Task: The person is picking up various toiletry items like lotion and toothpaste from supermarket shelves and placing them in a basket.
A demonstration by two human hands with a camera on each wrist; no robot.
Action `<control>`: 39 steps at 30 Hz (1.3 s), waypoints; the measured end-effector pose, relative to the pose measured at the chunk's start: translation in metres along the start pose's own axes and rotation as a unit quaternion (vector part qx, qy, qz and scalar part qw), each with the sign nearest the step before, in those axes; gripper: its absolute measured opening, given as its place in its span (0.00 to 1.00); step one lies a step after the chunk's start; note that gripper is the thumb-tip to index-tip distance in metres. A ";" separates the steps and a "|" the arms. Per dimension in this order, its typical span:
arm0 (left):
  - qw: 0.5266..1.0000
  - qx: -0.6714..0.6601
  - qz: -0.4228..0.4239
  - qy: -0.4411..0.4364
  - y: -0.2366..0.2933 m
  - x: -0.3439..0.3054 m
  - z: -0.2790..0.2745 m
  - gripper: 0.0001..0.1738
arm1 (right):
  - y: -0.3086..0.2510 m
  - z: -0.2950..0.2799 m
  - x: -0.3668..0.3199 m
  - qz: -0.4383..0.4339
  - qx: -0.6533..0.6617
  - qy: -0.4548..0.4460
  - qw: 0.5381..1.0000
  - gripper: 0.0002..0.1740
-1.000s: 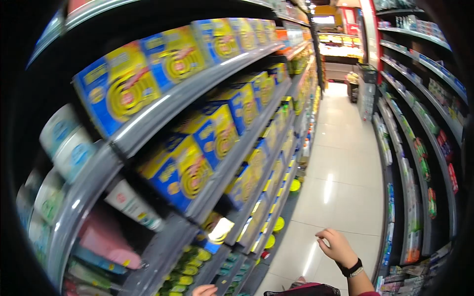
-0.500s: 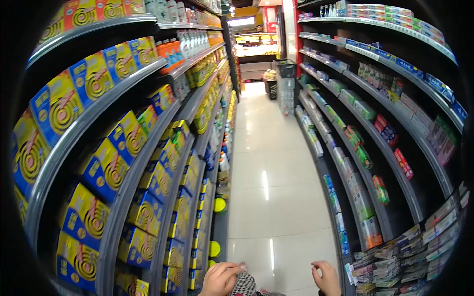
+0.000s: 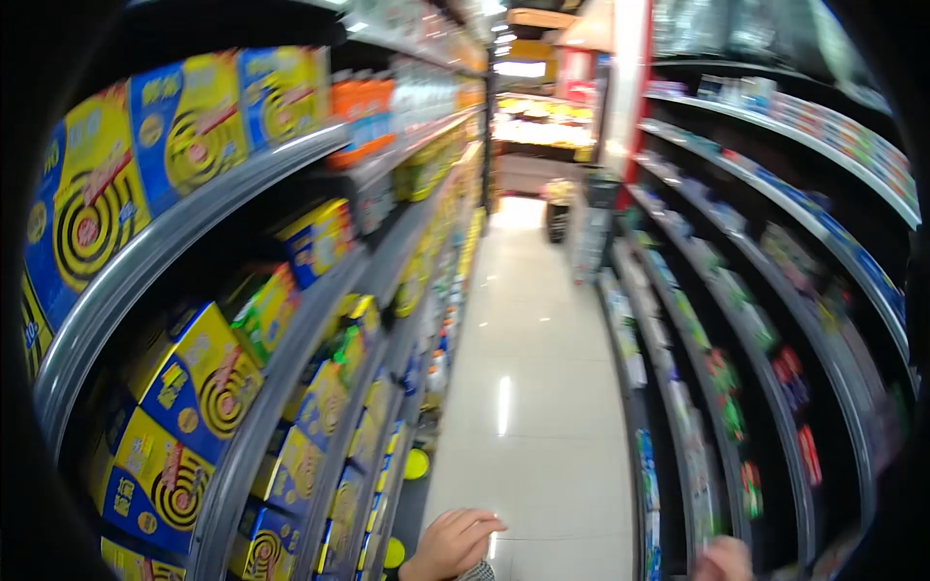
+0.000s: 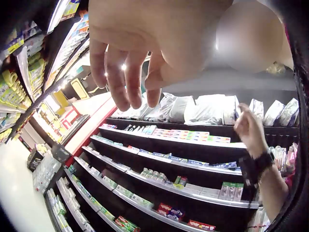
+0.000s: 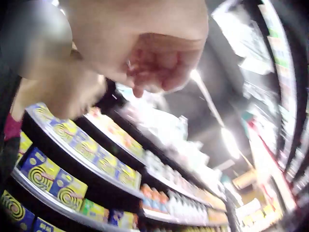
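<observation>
My left hand (image 3: 450, 544) is at the bottom middle of the head view, over the pale floor, with nothing in it. Its fingers hang loosely bent in the left wrist view. Low on the right of the head view is my right hand (image 3: 725, 560), blurred and partly cut off by the frame edge. In the right wrist view its fingers (image 5: 166, 63) curl loosely around nothing. A dark band (image 4: 256, 166) circles the right wrist. Nearest the left hand are shelves with blue-and-yellow boxes (image 3: 179, 484) printed with black coils.
A tiled aisle (image 3: 528, 387) runs ahead between the left shelves and the right shelves (image 3: 775, 320), which carry small packages. Orange-capped bottles (image 3: 363, 111) stand beyond the coil boxes. Farther along, dark baskets (image 3: 601, 189) are stacked by a red-edged pillar. A lit counter (image 3: 542, 121) closes the far end.
The head view has swung right from the left shelves to look along the aisle, and the shelves have slid past. The right hand has shifted toward the lower right; the left has come further into view.
</observation>
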State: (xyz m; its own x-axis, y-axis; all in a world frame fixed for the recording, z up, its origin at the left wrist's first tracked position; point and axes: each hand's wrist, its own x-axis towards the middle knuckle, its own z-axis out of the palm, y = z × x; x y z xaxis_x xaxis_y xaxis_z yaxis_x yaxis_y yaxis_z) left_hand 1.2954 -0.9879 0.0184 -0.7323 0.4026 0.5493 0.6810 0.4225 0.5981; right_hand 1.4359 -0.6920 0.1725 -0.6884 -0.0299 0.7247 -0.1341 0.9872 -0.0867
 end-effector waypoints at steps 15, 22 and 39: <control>0.996 -0.016 -0.081 -0.028 -0.129 0.098 -0.011 0.13 | 0.000 0.191 0.223 -0.182 0.164 0.343 0.907 0.07; 0.995 -0.009 -0.091 -0.033 -0.191 0.186 0.023 0.14 | 0.050 0.290 0.299 -0.185 0.233 0.361 0.884 0.06; 0.994 -0.054 -0.036 -0.082 -0.346 0.537 0.148 0.13 | 0.226 0.531 0.537 -0.188 0.340 0.390 0.835 0.07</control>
State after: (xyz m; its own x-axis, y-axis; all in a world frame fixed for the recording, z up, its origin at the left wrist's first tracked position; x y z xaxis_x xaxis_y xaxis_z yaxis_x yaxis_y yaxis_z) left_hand 0.6676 -0.7977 0.0203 -0.7619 0.5057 0.4046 0.6151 0.3697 0.6964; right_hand 0.6576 -0.5686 0.1793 0.1309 0.0554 0.9898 -0.7925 0.6057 0.0709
